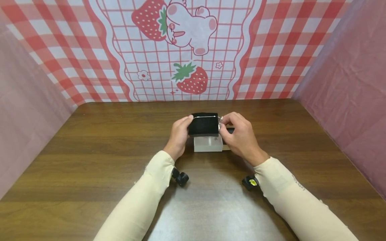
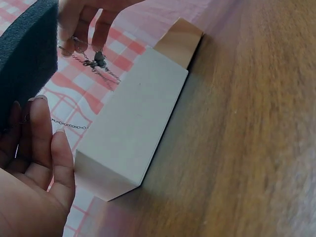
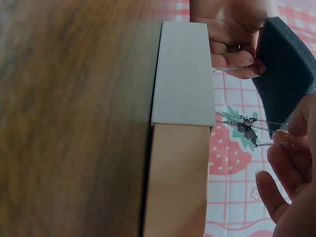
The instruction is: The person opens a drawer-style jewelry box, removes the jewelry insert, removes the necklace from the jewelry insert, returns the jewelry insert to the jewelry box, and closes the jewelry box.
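Note:
My left hand grips the left edge of a black foam jewelry pad, held tilted above the table. A thin silver chain runs across the pad's upper face. At the pad's right edge, the fingertips of my right hand pinch part of the chain. In the left wrist view, small dark charms hang on the chain below the right fingers. The right wrist view shows these charms beside several fine strands, close to the pad's lower corner.
Just beneath the pad, a white box lies on the wooden table. A tan box section extends from its right end. A red-and-white strawberry cloth hangs behind, with pink cloth at both sides.

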Demonstrator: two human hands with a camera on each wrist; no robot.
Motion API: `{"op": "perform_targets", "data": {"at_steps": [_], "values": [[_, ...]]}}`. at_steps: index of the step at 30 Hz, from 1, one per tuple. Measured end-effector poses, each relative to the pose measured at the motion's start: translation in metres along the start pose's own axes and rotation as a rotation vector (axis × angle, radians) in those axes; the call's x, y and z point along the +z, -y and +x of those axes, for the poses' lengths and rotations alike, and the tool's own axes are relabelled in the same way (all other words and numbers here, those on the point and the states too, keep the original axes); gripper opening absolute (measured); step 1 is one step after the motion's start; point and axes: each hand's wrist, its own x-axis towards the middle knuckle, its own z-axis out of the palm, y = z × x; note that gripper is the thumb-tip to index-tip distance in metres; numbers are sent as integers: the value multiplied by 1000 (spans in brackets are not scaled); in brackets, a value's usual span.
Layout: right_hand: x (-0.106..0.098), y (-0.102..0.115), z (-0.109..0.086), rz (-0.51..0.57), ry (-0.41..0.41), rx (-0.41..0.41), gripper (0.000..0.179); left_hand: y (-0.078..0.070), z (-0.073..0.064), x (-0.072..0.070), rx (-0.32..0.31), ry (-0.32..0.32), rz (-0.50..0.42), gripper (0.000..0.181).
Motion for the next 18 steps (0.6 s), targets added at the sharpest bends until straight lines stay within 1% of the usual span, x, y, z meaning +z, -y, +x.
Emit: {"op": "perform_targets", "data": {"at_steps": [5,9,13,18], "values": [[0,-1,0,10,-10,3,3,1,0,0,19,-9,25,32],[0,-2,0,22,-31,-3,6,0,0,-1,26,-15,53,31],[2,-3,0,33,-61,-12,1,0,0,-1,27,-16,51,30],[3,-2,0,37,-80,-23,9,2,0,-1,35,-26,50,30]]}}
